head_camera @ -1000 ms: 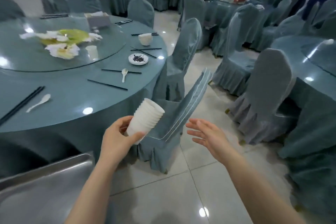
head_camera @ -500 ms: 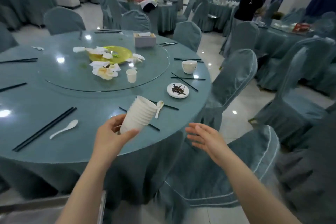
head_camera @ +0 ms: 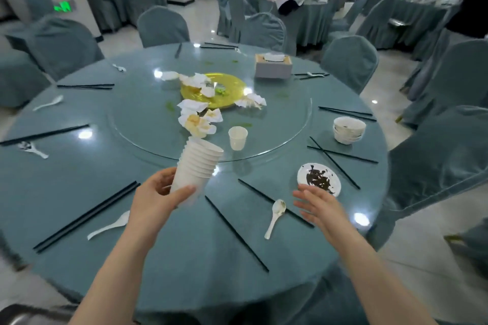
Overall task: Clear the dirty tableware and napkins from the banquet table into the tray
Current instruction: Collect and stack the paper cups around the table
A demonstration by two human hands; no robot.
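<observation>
Stack of white paper cups (head_camera: 196,169) clamped in left hand (head_camera: 155,199). Right hand (head_camera: 320,206) empty, fingers spread, over teal round table (head_camera: 79,187); view now nearer the table than before

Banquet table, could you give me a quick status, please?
Left hand holds cup stack. Right hand open, empty. Single cup on turntable. Nothing blocking.

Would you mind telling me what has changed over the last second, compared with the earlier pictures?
The person has turned from the chairs and steel tray to face the banquet table. Both hands, earlier over the floor, are now above the tabletop; the right hand has come close to the dirty saucer. Nothing was picked up or let go. The left hand keeps its grip on the stack of white cups, and the right hand is still open and empty.
</observation>
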